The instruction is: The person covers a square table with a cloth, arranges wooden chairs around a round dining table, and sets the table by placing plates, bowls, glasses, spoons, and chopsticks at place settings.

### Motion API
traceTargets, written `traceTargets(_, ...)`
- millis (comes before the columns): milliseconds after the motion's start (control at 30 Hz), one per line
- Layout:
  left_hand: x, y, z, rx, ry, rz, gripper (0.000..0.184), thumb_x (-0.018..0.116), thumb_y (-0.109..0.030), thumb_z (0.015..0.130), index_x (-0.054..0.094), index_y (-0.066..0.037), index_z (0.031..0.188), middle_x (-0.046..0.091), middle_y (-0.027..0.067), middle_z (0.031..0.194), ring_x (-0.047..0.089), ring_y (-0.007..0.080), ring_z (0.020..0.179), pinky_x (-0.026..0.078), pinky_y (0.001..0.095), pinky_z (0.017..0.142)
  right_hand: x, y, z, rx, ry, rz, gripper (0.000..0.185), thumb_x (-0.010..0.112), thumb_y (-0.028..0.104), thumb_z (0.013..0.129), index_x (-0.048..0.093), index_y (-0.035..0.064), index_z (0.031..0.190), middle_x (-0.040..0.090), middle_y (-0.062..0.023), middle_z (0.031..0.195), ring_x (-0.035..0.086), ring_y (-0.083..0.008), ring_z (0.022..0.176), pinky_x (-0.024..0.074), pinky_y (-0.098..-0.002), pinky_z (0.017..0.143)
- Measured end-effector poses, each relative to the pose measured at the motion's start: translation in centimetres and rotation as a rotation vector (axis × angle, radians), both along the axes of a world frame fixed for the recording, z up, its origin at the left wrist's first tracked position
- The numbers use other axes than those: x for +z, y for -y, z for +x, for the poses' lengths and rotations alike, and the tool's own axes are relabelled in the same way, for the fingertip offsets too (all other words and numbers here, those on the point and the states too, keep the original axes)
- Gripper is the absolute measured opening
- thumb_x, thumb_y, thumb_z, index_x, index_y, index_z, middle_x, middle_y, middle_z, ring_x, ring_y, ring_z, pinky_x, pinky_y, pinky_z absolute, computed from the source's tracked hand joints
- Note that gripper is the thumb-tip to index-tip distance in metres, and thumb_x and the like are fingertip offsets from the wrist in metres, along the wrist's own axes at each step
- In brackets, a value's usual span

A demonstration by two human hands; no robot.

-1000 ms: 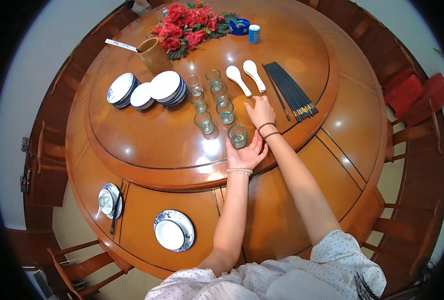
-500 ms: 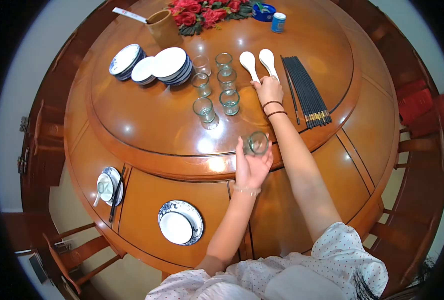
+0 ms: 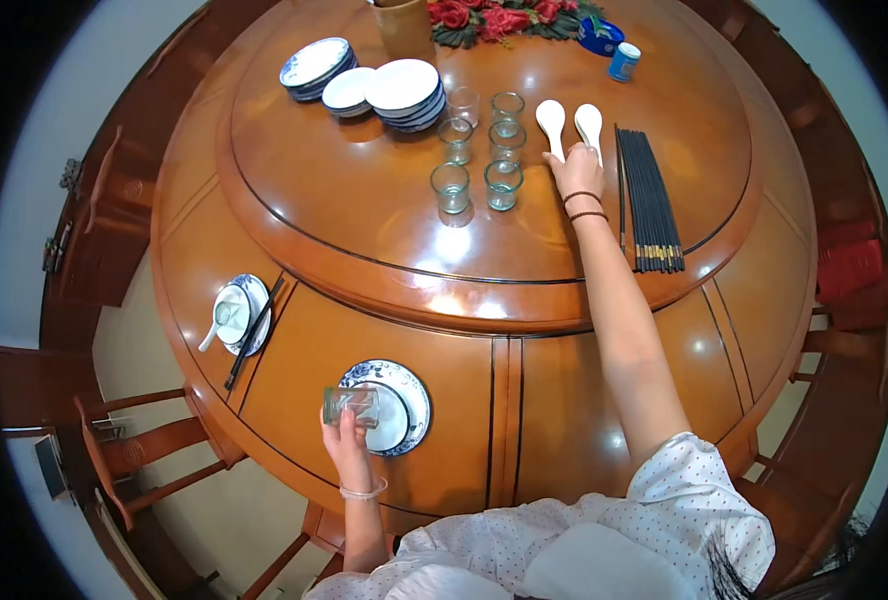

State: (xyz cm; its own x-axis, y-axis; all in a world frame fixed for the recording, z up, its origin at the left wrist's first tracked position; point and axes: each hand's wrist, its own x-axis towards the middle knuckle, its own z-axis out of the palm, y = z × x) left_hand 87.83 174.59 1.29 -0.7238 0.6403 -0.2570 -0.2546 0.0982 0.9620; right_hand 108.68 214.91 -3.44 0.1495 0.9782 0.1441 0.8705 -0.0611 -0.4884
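Note:
My left hand (image 3: 346,447) grips a clear drinking glass (image 3: 350,407), tipped on its side over the left part of a white bowl (image 3: 392,420). The bowl sits on a blue-patterned plate (image 3: 416,393) at the table's near edge. Stretched far forward, my right hand (image 3: 577,175) has its fingers closed at the handles of two white soup spoons, the left spoon (image 3: 551,118) and the right spoon (image 3: 589,122). Its fingertips are partly hidden, and the right spoon's handle runs under them. Several more glasses (image 3: 503,187) stand upright to the left of that hand.
Black chopsticks (image 3: 652,205) lie right of my right hand. Stacked dishes (image 3: 406,88), a brown pot (image 3: 404,28), red flowers (image 3: 504,20) and a blue can (image 3: 624,62) stand farther back on the raised turntable. Another place setting (image 3: 254,300) lies left. Chairs (image 3: 159,445) surround the table.
My left hand has carried the glass left and toward me, from the turntable's edge to the bowl, tipping it sideways. My right hand stays at the spoons. The view has shifted.

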Motion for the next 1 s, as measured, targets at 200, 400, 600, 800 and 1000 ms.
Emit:
traceTargets(200, 0.5, 0.0, 1.5, -0.074, 0.071, -0.060, 0.036, 0.048, -0.007, 0.082, 0.035, 0.001, 0.115, 0.050, 0.0129, 0.106, 0.052, 0.0190, 0.095, 0.043, 0.0266, 0.078, -0.4, -0.9, -0.3, 0.023, -0.005, -0.046, 0.031, 0.065, 0.027, 0.067, 0.059, -0.0003, 0.080, 0.056, -0.0182, 0.090, 0.057, -0.0326, 0.081, 0.0470, -0.0392, 0.071)
traceTargets(400, -0.5, 0.2, 1.7, -0.154, -0.504, -0.205, 0.050, 0.067, -0.004, 0.067, 0.039, 0.002, 0.109, 0.052, 0.0135, 0.102, 0.051, 0.0201, 0.093, 0.040, 0.0301, 0.080, -2.2, -2.0, 0.5, -0.025, -0.211, -0.017, 0.027, 0.070, 0.027, 0.061, 0.062, 0.0037, 0.071, 0.061, -0.0160, 0.074, 0.060, -0.0279, 0.072, 0.0465, -0.0350, 0.067)
traceTargets(600, -0.8, 0.3, 0.3, -0.282, -0.978, -0.422, 0.049, 0.068, -0.012, 0.066, 0.042, 0.002, 0.104, 0.052, 0.0159, 0.103, 0.050, 0.0290, 0.094, 0.039, 0.0345, 0.081, 0.1, 1.1, 0.6, 0.032, -0.678, 0.072, 0.030, 0.068, 0.021, 0.069, 0.058, -0.0042, 0.083, 0.058, -0.0067, 0.067, 0.052, -0.0112, 0.052, 0.0416, -0.0236, 0.046)
traceTargets(800, -1.7, 1.9, 0.0, -0.322, -1.034, -0.434, 0.051, 0.067, -0.021, 0.066, 0.041, 0.001, 0.105, 0.055, 0.0161, 0.100, 0.053, 0.0283, 0.090, 0.035, 0.0372, 0.082, 5.6, 16.9, 0.4, 0.283, -1.079, -0.069, 0.010, 0.046, 0.013, 0.086, 0.043, 0.0031, 0.084, 0.057, -0.0089, 0.072, 0.042, -0.0057, 0.043, 0.0352, -0.0178, 0.038)
traceTargets(1000, -1.9, 2.8, -0.2, -0.448, -1.067, -0.592, 0.050, 0.067, -0.027, 0.066, 0.041, -0.002, 0.102, 0.056, 0.0114, 0.098, 0.054, 0.0232, 0.088, 0.024, 0.0392, 0.086, 3.5, 33.9, 0.1, 0.312, -1.383, -0.591, 0.007, 0.041, 0.011, 0.087, 0.040, 0.0050, 0.091, 0.059, -0.0100, 0.072, 0.042, -0.0052, 0.041, 0.0353, -0.0163, 0.037)
